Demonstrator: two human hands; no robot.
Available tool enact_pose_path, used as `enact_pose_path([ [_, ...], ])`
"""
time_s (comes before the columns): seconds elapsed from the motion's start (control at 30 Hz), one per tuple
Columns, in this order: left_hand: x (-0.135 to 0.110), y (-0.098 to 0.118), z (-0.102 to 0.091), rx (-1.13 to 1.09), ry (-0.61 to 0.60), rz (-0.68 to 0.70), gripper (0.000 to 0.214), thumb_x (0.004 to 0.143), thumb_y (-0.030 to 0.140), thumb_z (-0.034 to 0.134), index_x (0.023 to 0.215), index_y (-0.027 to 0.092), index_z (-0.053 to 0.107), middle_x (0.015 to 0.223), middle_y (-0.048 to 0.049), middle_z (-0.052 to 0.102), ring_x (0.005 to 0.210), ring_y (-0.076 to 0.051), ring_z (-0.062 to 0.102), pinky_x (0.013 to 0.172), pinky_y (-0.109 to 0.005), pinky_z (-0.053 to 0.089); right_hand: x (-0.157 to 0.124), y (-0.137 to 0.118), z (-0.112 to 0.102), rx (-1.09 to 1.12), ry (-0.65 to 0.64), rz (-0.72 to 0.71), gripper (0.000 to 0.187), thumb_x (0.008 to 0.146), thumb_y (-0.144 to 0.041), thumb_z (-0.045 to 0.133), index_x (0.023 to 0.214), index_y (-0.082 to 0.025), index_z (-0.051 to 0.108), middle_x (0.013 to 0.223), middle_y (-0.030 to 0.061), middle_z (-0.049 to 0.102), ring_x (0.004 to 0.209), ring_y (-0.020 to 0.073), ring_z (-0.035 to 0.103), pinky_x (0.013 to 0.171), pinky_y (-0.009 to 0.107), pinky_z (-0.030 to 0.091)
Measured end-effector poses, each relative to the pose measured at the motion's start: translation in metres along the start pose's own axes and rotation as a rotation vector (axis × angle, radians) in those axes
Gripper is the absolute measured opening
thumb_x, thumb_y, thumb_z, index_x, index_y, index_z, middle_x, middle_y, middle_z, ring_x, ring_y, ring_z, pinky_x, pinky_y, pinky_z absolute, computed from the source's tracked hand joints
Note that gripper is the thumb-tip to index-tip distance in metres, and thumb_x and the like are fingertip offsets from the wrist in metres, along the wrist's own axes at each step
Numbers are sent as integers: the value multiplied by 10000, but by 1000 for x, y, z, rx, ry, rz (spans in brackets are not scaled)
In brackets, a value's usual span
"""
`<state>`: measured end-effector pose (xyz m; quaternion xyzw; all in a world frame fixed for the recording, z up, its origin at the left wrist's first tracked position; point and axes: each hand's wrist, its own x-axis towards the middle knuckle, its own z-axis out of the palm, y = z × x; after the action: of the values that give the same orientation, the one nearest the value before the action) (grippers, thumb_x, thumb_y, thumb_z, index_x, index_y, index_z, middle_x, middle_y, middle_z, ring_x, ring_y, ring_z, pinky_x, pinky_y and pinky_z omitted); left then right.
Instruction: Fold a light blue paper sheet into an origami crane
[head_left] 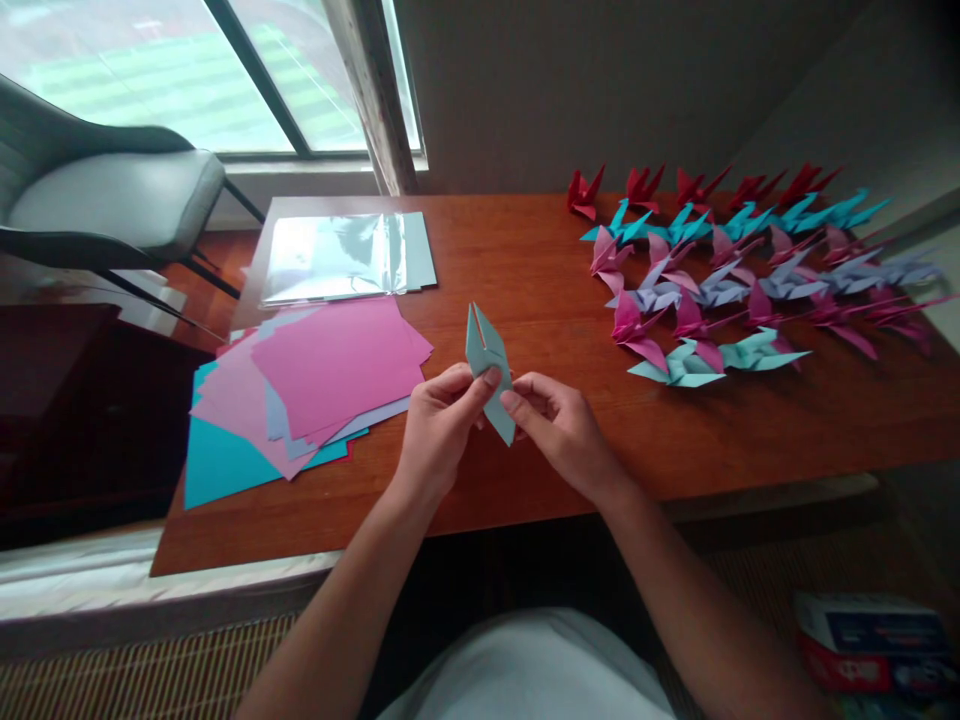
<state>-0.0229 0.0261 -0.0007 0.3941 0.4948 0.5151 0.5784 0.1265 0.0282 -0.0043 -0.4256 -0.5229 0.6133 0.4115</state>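
Between my two hands, above the table's front part, a pale green folded origami paper (489,350) stands tilted, a narrow diamond with a slit at its upper end. My left hand (448,400) pinches its left side, thumb flat on the paper's face. On the lower right edge, my right hand (551,412) grips it between thumb and fingers. Some fingers of both hands are hidden behind the paper. To the right, two pale green paper cranes (682,365) sit in front of rows of red, blue, pink and lavender cranes (780,280).
Left on the wooden table (517,250) lies a fanned pile of coloured paper sheets (337,365). Behind it rests a shiny clear-wrapped pack of paper (337,255). A chair (120,195) stands by the window at far left. Boxes (874,640) sit low at right.
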Motion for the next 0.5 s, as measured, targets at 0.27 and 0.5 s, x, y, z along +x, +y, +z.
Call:
enact_pose_path([
  [0.27, -2, 1, 1, -63, -1, -46, 329, 787, 426, 805, 682, 148, 664, 540, 51, 480, 445, -65, 442, 420, -202, 332, -5, 5, 14, 51, 52, 23, 304, 906, -498, 665, 840, -202, 672, 636, -33, 634, 566, 111, 592, 542, 234, 474],
  [0.5, 0, 3, 0, -45, 52, 16, 367, 810, 404, 787, 605, 151, 618, 540, 48, 511, 467, -46, 420, 440, -178, 308, -20, 10, 13, 28, 56, 105, 261, 892, -461, 692, 908, -204, 655, 644, -37, 629, 562, 108, 577, 530, 226, 457],
])
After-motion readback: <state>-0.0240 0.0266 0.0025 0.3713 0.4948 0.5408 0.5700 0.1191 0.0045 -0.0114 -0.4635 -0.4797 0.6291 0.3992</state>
